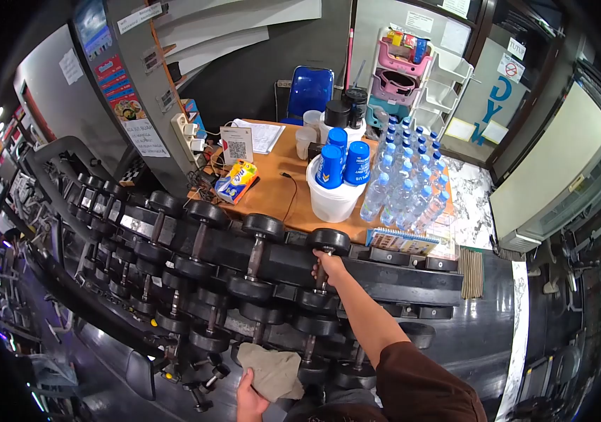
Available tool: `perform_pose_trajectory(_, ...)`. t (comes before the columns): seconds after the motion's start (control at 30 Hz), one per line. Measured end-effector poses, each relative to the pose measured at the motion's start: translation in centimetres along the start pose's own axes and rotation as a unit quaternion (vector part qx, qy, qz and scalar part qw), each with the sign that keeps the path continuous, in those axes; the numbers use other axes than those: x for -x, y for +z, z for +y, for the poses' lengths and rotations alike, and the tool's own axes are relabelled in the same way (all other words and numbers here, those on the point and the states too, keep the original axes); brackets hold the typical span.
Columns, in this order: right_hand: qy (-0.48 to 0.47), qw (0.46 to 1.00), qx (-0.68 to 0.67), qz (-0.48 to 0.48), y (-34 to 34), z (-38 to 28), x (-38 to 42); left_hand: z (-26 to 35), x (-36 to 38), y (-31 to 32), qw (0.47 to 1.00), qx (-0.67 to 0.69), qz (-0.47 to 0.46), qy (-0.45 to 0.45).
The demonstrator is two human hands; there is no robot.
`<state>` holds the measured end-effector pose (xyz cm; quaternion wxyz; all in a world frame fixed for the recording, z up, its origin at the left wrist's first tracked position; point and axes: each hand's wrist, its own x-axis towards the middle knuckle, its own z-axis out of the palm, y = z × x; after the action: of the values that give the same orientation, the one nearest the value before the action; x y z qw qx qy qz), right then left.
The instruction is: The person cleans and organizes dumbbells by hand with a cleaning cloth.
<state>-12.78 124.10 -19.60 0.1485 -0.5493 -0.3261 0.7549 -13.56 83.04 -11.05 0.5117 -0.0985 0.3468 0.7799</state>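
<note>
My right hand [328,269] is wrapped round the handle of a black dumbbell [330,240], which sits at the right end of the row on the top tier of the rack [385,281]. Lower down, near my body, my left hand [250,399] grips a folded grey-green cloth [271,371] by its lower left edge. Just left of the held dumbbell lies another dumbbell [256,257] on the same tier. More dumbbells hang on the lower tiers, partly hidden by my arm and the cloth.
Behind the rack stands an orange-brown table [272,200] with a white bucket [332,200] holding blue tumblers [357,163], several water bottles [406,176], a yellow packet [237,181] and a QR-code stand [237,144]. A bench [138,373] is at lower left, a fridge [561,162] at right.
</note>
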Motion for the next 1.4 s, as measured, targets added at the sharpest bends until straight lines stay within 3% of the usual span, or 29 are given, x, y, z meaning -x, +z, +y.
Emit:
perform_pose_trajectory(0.17, -0.034, 0.978, 0.208, -0.013, -0.4, 0.7, 1.0, 0.4, 1.0, -0.1, 1.0, -0.009, -0.02, -0.008)
perform_pose_trajectory(0.27, -0.184, 0.888, 0.409, 0.099, -2.3, 2.8, 1.1, 0.6, 1.8, -1.3, 0.998, -0.048, -0.023, -0.015)
perform_pose_trajectory(0.4, -0.248, 0.89, 0.383, -0.001, -4.4, 3.5, 6.8, 1.1, 2.8, -2.5, 0.996, -0.068, -0.043, -0.046)
perform_pose_trajectory(0.53, -0.305, 0.869, 0.39, -0.023, -6.4, 4.2, 12.1, 1.4, 2.7, -2.9, 0.99, -0.085, -0.068, -0.084)
perform_pose_trajectory(0.67, -0.298, 0.904, 0.302, -0.046, -10.4, 5.7, 17.9, 0.6, 1.4, -3.6, 0.981, -0.148, -0.085, -0.087)
perform_pose_trajectory(0.77, -0.249, 0.936, 0.245, -0.044, -13.6, 8.0, 24.2, -0.3, 0.4, -2.9, 0.977, -0.162, -0.088, -0.104)
perform_pose_trajectory(0.83, -0.181, 0.963, 0.167, -0.105, -15.6, 9.6, 28.7, -0.8, 0.2, -1.9, 0.975, -0.153, -0.078, -0.14)
perform_pose_trajectory(0.9, -0.117, 0.962, 0.222, -0.107, -17.7, 10.6, 32.3, -1.7, -0.1, -2.1, 0.962, -0.199, -0.094, -0.161)
perform_pose_trajectory(1.03, -0.129, 0.989, 0.069, 0.006, -22.1, 14.7, 36.1, -3.1, -0.5, -0.1, 0.923, -0.257, -0.165, -0.236)
perform_pose_trajectory(1.17, -0.108, 0.988, -0.019, 0.108, -25.9, 18.5, 38.6, -5.5, -0.9, 2.4, 0.902, -0.278, -0.172, -0.282)
perform_pose_trajectory(1.4, -0.079, 0.983, -0.044, 0.16, -29.6, 23.8, 42.5, -9.8, -1.3, 1.4, 0.875, -0.307, -0.183, -0.326)
